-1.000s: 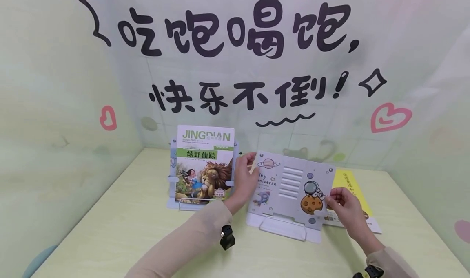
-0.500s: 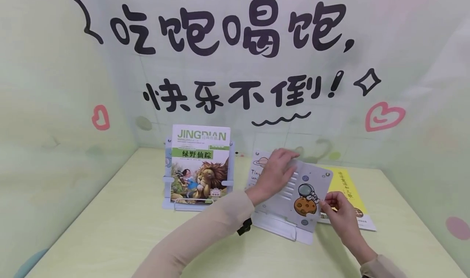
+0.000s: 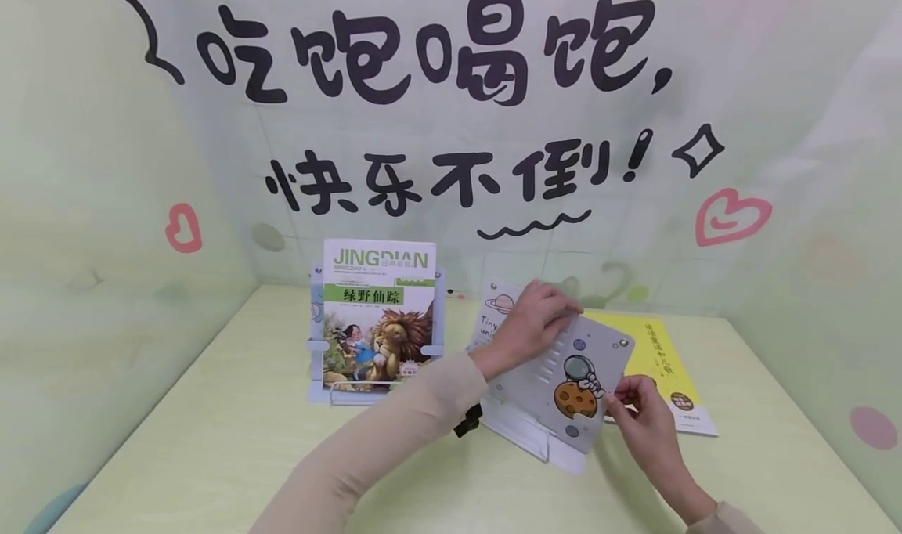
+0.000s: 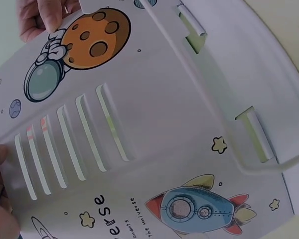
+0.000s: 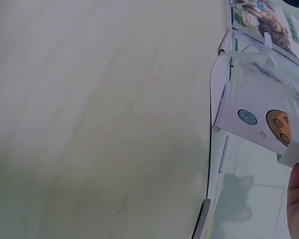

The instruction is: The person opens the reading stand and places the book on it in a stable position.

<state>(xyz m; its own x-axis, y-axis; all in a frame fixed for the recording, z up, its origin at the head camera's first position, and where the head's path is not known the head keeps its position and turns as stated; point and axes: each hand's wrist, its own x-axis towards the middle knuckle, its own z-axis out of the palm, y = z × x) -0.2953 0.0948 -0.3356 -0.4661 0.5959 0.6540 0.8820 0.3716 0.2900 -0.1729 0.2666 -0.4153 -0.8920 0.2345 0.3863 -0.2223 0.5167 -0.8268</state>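
Note:
A pale book stand [image 3: 503,397] printed with a ringed planet, an astronaut and a rocket stands tilted back on the table. My left hand [image 3: 532,326] grips its upper edge near the middle and covers part of the slotted panel. On the right edge, beside the orange moon, my right hand [image 3: 644,420] pinches the panel between thumb and fingers. The left wrist view shows the panel's slots [image 4: 65,144] and the wire holder [image 4: 234,154] along its base. A yellow book [image 3: 658,346] lies flat behind the right hand, partly covered by stand and hand.
To the left, a second book stand [image 3: 315,369] bears an upright book [image 3: 377,315] with a lion on its cover. A printed curtain [image 3: 451,127] with large black characters hangs behind the pale wooden table [image 3: 232,448].
My left hand has gone from beside the stand's left edge to its upper edge. The stand has turned and shifted slightly left, and more of the yellow book shows. My right hand keeps its pinch.

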